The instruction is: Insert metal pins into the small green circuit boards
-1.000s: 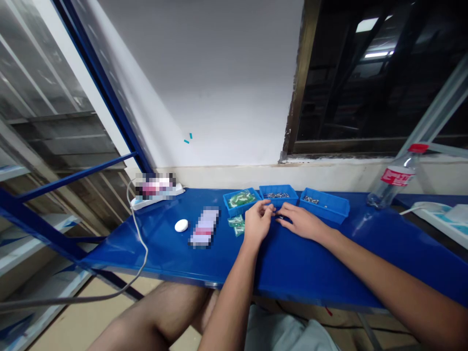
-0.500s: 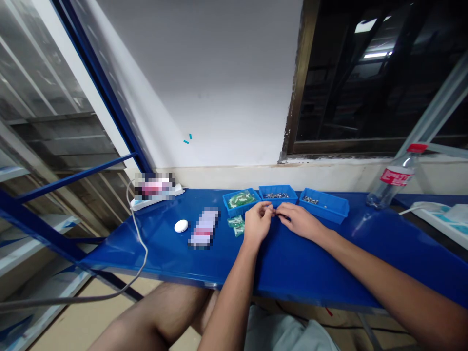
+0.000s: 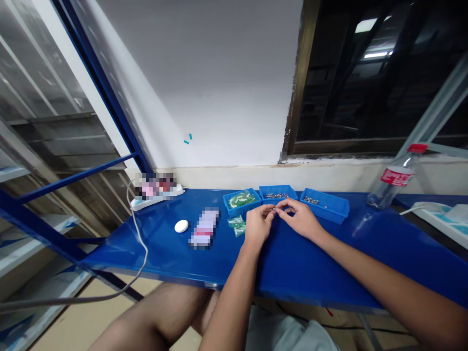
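My left hand (image 3: 258, 225) and my right hand (image 3: 298, 218) meet fingertip to fingertip just above the blue table. Both pinch a tiny metal piece (image 3: 274, 209), too small to name. Right behind them stands a blue bin (image 3: 278, 200) with small metal parts. To its left another blue bin (image 3: 242, 210) holds small pale pieces in green plastic packaging. A third blue bin (image 3: 325, 211), at the right, has a few metal parts at its left end. Beside my left hand lies a small green packet (image 3: 237, 226) of pale pieces.
A white round object (image 3: 181, 226) and a pixelated flat object (image 3: 204, 229) lie at the left. Behind them is a white power strip (image 3: 157, 197) with a grey cable (image 3: 142, 243). A plastic bottle (image 3: 393, 180) with a red cap stands at the right, near another power strip (image 3: 435, 222).
My right hand's fingers have lifted and bent, with the thumb now against the fingertips. The tiny metal piece shows between both hands. The bins and other items stay put.
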Demonstrator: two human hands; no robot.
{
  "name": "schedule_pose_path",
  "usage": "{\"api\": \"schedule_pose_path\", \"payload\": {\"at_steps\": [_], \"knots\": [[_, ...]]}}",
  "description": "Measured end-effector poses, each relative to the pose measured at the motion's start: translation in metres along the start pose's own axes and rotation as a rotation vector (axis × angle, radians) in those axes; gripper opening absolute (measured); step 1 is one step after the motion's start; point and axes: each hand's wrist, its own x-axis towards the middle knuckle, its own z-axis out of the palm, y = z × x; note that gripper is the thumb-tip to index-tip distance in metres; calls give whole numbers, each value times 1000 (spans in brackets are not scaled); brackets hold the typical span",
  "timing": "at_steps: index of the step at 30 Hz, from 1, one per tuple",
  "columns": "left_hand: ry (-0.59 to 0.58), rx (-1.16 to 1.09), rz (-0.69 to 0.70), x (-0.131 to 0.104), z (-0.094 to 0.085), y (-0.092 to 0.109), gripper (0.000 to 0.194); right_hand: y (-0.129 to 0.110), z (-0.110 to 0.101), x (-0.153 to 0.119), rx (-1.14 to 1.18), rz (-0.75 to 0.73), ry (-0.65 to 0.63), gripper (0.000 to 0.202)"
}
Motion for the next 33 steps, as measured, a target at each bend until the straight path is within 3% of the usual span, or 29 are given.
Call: {"api": "schedule_pose_path", "payload": {"at_steps": [6,11,18,23,33], "knots": [[14,7,5,1,0,-3,29,-4,-6,-1,-151,-135,-22,6],[-22,-29,31,-1,0,0,34,-7,-7,-1,-179,-187,-57,23],[-10,76,-38,-3,-1,6,28,-1,-3,0,-36,-74,-40,14],[-30,1,-50,-1,-2,0,19,-1,-4,0,-26,-104,-87,15],[6,-14,-85,2,-1,-3,19,-4,-1,0,65,41,-31,19]]}}
